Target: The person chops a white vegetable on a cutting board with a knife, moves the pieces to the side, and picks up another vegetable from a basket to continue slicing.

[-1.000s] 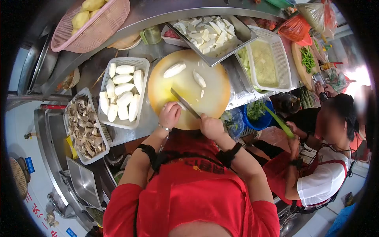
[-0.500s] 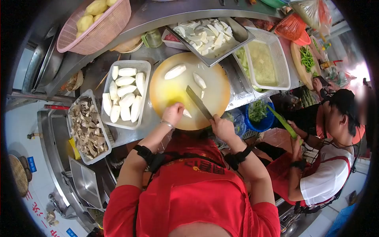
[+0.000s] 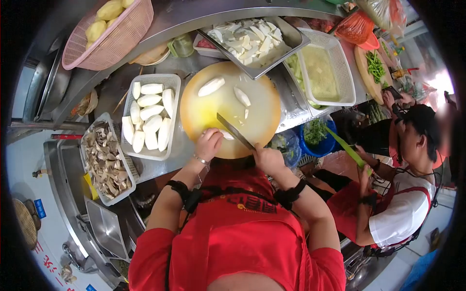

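Note:
A round cutting board (image 3: 262,104) carries several white mushroom-like pieces. My right hand (image 3: 268,159) grips the handle of a knife (image 3: 234,130), its blade slanting up and left over the board. At the board's lower left edge, my left hand (image 3: 209,144) has its fingers pressed together on a small white piece (image 3: 226,135), beside the blade. Farther up lie a whole white piece (image 3: 211,87) and a cut one (image 3: 241,96), with small bits below it. A metal tray of white slices (image 3: 252,42) overlaps the board's far edge.
Left of the board stand a white basket of whole pieces (image 3: 152,114) and a basket of torn mushrooms (image 3: 106,162). A pink basket (image 3: 109,43) holds peeled potatoes. On the right are a white basket (image 3: 347,72), a blue basin (image 3: 318,138) and a person (image 3: 398,194) holding a long green stalk.
The knife blade has shifted left, closer to my left hand. More small bits lie below the cut piece. The whole view has shifted slightly.

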Demonstrator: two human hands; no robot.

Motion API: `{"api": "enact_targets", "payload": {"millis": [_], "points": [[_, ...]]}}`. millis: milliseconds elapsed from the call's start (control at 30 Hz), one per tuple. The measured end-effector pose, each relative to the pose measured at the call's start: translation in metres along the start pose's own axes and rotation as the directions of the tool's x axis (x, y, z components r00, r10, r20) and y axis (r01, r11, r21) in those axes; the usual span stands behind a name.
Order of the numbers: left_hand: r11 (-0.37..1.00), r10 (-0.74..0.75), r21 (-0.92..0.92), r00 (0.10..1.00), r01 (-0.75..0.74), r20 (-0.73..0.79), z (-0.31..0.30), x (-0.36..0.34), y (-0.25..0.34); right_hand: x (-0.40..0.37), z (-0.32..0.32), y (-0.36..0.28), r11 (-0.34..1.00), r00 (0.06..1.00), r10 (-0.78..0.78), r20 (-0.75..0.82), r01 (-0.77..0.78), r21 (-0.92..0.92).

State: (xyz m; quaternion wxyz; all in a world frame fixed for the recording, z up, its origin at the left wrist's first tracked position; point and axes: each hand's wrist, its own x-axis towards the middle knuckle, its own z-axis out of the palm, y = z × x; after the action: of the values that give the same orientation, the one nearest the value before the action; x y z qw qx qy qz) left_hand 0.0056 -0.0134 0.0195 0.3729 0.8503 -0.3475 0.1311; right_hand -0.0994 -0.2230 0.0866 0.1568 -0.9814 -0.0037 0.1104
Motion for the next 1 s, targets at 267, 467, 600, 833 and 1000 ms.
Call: {"api": "enact_targets", "payload": {"millis": [267,467,600,833,1000], "points": [[1.0,0.015,-0.005,0.999,-0.016,-0.034,0.001,0.0,0.0,0.004,0.001,-0.008,1.0,1.0,0.002,0.004,-0.002,-0.014],[1.0,-0.004,0.008,0.999,0.004,-0.035,-0.003,-0.003,0.007,0.004,0.008,-0.013,1.0,1.0,-0.014,-0.025,0.014,-0.003],[1.0,0.001,-0.005,0.999,-0.001,-0.035,-0.003,0.001,0.004,0.011,-0.002,-0.009,0.999,0.999,-0.041,-0.006,0.041,-0.025],[1.0,0.015,0.011,0.999,-0.015,-0.05,0.001,0.001,0.002,0.015,0.002,-0.014,0.999,0.999,-0.038,-0.023,0.038,0.0],[1.0,0.009,0.022,1.0,-0.008,-0.021,0.0,-0.004,0.002,0.01,-0.005,-0.017,0.996,0.997,-0.063,-0.048,0.066,0.052]]}}
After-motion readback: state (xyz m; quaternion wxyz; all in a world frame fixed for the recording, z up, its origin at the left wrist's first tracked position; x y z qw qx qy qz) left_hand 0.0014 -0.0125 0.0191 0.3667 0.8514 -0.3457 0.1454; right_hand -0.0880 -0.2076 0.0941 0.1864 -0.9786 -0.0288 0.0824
